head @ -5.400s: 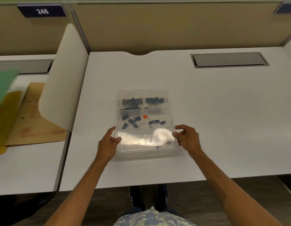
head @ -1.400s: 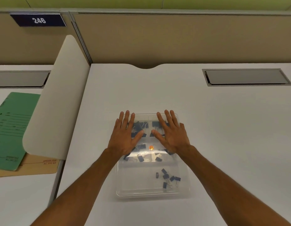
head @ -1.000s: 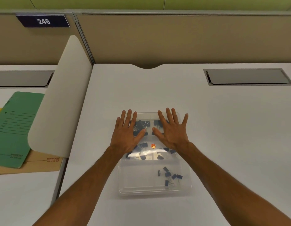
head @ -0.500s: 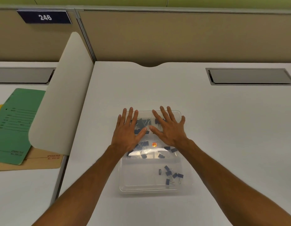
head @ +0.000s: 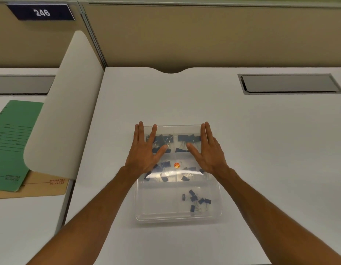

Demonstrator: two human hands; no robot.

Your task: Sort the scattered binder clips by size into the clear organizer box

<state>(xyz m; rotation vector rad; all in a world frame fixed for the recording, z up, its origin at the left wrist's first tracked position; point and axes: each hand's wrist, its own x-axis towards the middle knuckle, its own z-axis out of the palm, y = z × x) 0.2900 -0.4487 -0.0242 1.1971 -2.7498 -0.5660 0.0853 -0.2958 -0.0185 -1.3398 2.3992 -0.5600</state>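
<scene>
Inspection covered two hands and two forearms. The left hand [head: 144, 150] lay at 9 o'clock of the right hand [head: 207, 152]. Each presented its back only (palms hidden). The fingers were long and slim with a broader thumb, though neighbouring fingers merged in blur, so no count was taken. Nails and skin detail were too soft to grade. The left forearm [head: 93, 213] entered from the 7 o'clock corner of the view and the right forearm [head: 270, 213] from the 5 o'clock corner. Both were bare from wrist to frame edge. Both were lean, narrow at the wrist and widening steadily toward the elbow.
</scene>
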